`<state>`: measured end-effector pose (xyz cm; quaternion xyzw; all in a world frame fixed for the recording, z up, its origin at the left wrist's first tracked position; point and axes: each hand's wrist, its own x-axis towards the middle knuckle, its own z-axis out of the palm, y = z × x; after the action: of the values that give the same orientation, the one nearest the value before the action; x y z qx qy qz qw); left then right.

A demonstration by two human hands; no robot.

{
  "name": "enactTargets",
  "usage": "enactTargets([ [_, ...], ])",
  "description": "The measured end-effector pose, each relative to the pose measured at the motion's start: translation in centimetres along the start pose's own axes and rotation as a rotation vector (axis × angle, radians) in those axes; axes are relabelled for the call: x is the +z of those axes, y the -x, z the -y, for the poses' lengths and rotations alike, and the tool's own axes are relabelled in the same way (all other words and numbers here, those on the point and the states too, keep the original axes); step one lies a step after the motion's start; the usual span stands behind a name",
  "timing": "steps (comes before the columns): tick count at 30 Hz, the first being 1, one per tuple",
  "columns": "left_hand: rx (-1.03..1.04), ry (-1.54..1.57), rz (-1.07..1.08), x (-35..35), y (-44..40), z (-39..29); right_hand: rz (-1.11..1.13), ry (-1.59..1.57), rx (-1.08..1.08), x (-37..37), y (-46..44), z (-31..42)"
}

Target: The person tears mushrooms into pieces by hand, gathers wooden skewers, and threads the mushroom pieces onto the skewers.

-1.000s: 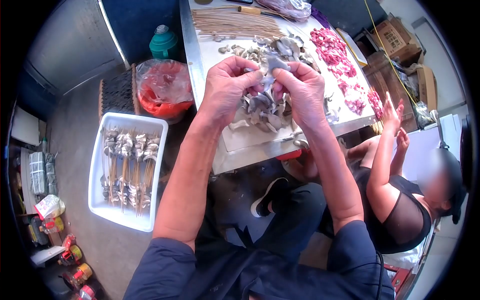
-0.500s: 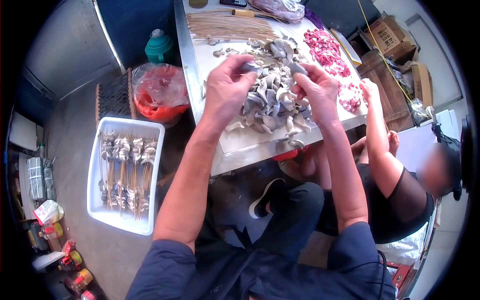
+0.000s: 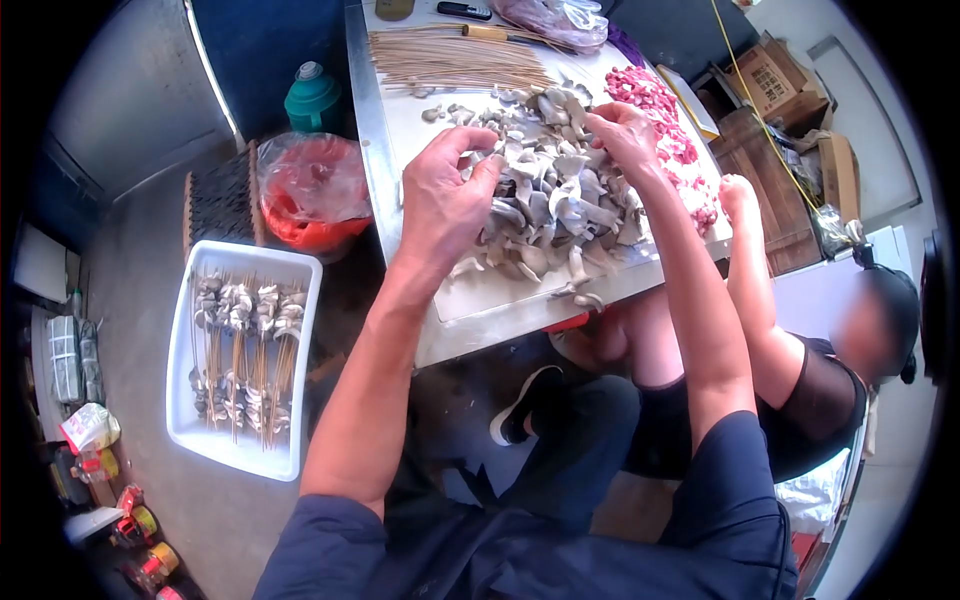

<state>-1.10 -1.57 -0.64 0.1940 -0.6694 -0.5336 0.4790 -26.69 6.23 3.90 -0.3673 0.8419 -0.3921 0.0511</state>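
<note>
A heap of grey oyster mushrooms (image 3: 545, 190) covers the front of the white-topped table. Over its left side is my left hand (image 3: 448, 190), thumb and forefinger apart, nothing visible between them. My right hand (image 3: 628, 138) reaches to the heap's far right, its bent fingers closed at the edge of a larger oyster mushroom (image 3: 562, 108). The fingertips are partly hidden. Behind the heap lie many thin bamboo skewers (image 3: 450, 58). Pink diced meat (image 3: 645, 90) is spread along the table's right side.
On the floor at left stands a white tub (image 3: 178, 400) of skewered mushrooms. Beside the table are a red bucket lined with plastic (image 3: 312, 190) and a teal flask (image 3: 313, 100). Another person (image 3: 800, 370) sits at right, a hand at the table edge. Cardboard boxes (image 3: 775, 75) stand behind.
Both hands held mushroom pieces above the heap. Now my left hand has opened and let its piece go. My right hand has moved away to the heap's far side.
</note>
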Motion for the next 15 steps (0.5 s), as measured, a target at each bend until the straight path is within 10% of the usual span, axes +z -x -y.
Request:
enactTargets([
  [5,0.005,-0.048,0.041,-0.2,0.0,0.0,0.055,0.332,-0.003,1.7,-2.5,-0.3],
  [15,-0.068,0.115,-0.013,-0.1,0.0,-1.1,0.010,-0.280,-0.008,-0.4,1.2,1.7],
])
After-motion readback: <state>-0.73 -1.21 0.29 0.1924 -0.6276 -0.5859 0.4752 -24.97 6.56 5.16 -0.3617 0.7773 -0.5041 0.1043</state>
